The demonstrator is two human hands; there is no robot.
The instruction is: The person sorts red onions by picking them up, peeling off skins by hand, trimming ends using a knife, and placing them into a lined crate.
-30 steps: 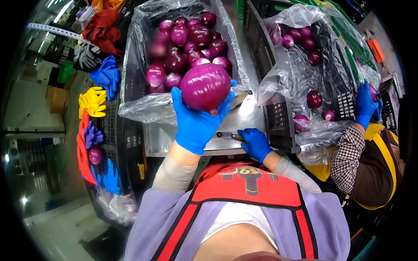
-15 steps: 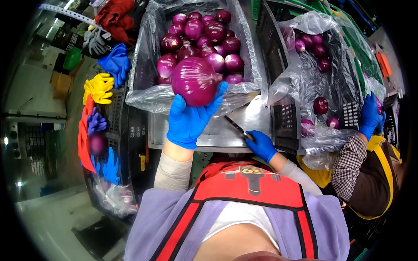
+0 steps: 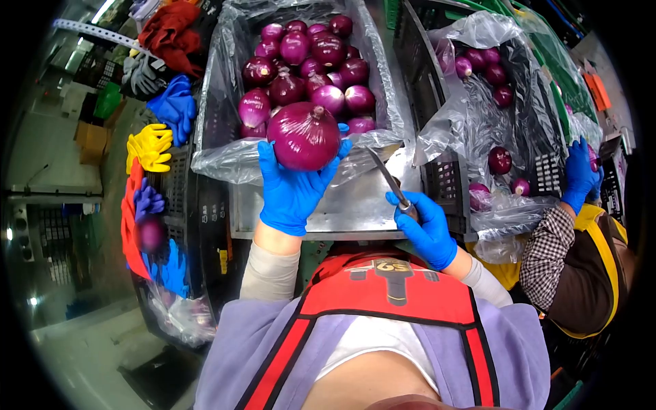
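My left hand (image 3: 294, 195), in a blue glove, holds up a large red onion (image 3: 303, 137) with its stem end facing up. Behind this onion is a crate lined with clear plastic (image 3: 232, 154), filled with several smaller red onions (image 3: 328, 51). My right hand (image 3: 425, 229), also gloved in blue, is closed around the handle of a knife (image 3: 387, 176). The blade points up and to the left, over the metal table (image 3: 342, 217), with a gap between it and the onion.
A second lined crate (image 3: 471, 147) with several onions is at the right. Beside it a co-worker's gloved hand (image 3: 581, 176) holds an onion. Yellow gloves (image 3: 149, 148), blue gloves (image 3: 174, 109) and other gloves hang along the left rack.
The onion has turned from its stem pointing down, then right, to stem up. My right hand has lifted the knife off the table, its blade now angled upward.
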